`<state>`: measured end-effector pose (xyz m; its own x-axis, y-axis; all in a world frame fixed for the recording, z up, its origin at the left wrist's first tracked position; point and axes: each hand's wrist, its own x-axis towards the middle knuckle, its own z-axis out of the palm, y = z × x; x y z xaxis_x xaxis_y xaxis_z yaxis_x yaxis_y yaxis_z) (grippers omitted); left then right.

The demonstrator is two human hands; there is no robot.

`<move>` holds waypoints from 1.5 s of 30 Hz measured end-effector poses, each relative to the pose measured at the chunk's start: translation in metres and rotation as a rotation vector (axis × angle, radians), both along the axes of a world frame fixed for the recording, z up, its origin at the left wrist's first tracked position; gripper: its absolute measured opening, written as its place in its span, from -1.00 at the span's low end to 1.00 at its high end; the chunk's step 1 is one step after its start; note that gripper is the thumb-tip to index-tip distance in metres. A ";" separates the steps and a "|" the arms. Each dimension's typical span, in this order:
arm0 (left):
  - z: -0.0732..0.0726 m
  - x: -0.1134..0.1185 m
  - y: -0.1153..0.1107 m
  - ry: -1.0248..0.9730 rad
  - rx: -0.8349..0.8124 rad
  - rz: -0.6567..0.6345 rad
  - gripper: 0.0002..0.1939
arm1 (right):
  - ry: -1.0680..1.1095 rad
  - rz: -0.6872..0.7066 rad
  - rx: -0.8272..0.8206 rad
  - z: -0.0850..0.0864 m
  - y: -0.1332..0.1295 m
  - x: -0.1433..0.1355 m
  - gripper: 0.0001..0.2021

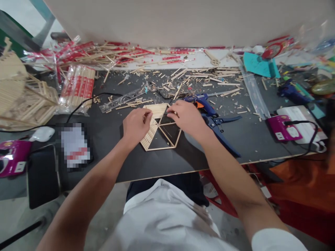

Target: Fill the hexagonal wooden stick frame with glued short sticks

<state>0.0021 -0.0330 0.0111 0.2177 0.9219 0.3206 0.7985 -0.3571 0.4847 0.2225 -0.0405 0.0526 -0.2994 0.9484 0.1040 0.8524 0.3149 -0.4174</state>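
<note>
A hexagonal frame of thin wooden sticks (pixel 161 149) lies flat on the dark tabletop in front of me. Rows of sticks fill its upper and left wedges, while the lower and right wedges are bare outlines. My left hand (pixel 137 126) rests at the frame's left side, fingers curled in at the filled wedge; whatever they grip is hidden. Over the upper right edge, my right hand (pixel 187 118) has its thumb and fingers drawn together, and what is between them is too small to name. Just right of that hand lie a blue glue gun (pixel 208 104) and dark blue cutting pliers (pixel 218 130).
Bundled sticks in red-and-clear wrapping (pixel 78 87) lie left, beside a larger stick structure (pixel 39 97). Offcuts (pixel 180 82) litter the back. Two phones, one dark (pixel 44 176), lie front left. A magenta power adapter (pixel 284 128) and a clear bag of glue sticks (pixel 255 92) are right.
</note>
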 end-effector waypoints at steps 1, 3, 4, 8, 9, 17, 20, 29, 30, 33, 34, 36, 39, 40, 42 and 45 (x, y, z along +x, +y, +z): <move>0.000 0.000 0.000 -0.003 0.001 0.000 -0.82 | -0.018 0.023 -0.026 -0.003 0.002 -0.007 -0.84; 0.000 0.000 0.000 -0.007 0.003 -0.004 -0.82 | -0.035 0.038 -0.064 -0.009 0.003 -0.015 -0.85; 0.000 0.000 0.000 -0.006 0.004 -0.007 -0.82 | -0.029 0.037 -0.079 -0.012 0.004 -0.016 -0.85; -0.001 0.000 0.000 0.005 0.007 -0.019 -0.82 | 0.001 0.022 -0.098 -0.018 0.005 -0.016 -0.86; -0.001 0.000 0.000 0.008 0.008 -0.019 -0.82 | 0.000 0.021 -0.094 -0.018 0.004 -0.016 -0.86; 0.000 0.001 0.000 0.018 0.016 -0.009 -0.84 | -0.080 0.130 -0.044 -0.018 -0.002 -0.019 -0.80; 0.001 0.001 0.000 0.016 0.014 -0.009 -0.83 | -0.002 0.118 0.001 -0.018 -0.001 -0.017 -0.85; 0.000 0.001 0.001 0.011 0.005 -0.016 -0.83 | 0.334 -0.261 0.256 -0.017 0.005 0.025 -0.71; 0.000 0.001 0.001 0.010 0.003 -0.013 -0.83 | 0.324 -0.293 0.274 -0.017 0.006 0.033 -0.68; 0.000 0.001 0.001 0.003 0.001 -0.007 -0.83 | 0.295 -0.407 0.354 -0.019 0.011 0.056 -0.68; 0.000 0.001 0.001 0.000 0.002 -0.004 -0.83 | 0.297 -0.442 0.384 -0.020 0.012 0.062 -0.71; 0.000 0.001 0.000 -0.003 0.004 -0.002 -0.82 | 0.325 -0.484 0.418 -0.022 0.015 0.069 -0.80; 0.000 0.000 0.000 -0.005 0.010 -0.006 -0.81 | 0.386 -0.439 0.392 -0.024 0.014 0.062 -0.94; 0.000 0.001 0.000 -0.006 0.011 -0.005 -0.81 | 0.395 -0.387 0.366 -0.024 0.013 0.056 -0.95; 0.000 0.001 0.000 -0.009 0.012 0.003 -0.81 | 0.373 -0.239 0.294 -0.024 0.009 0.041 -0.92; 0.002 0.002 0.000 0.002 -0.002 0.014 -0.79 | 0.215 -0.045 0.149 -0.025 0.005 0.015 -0.85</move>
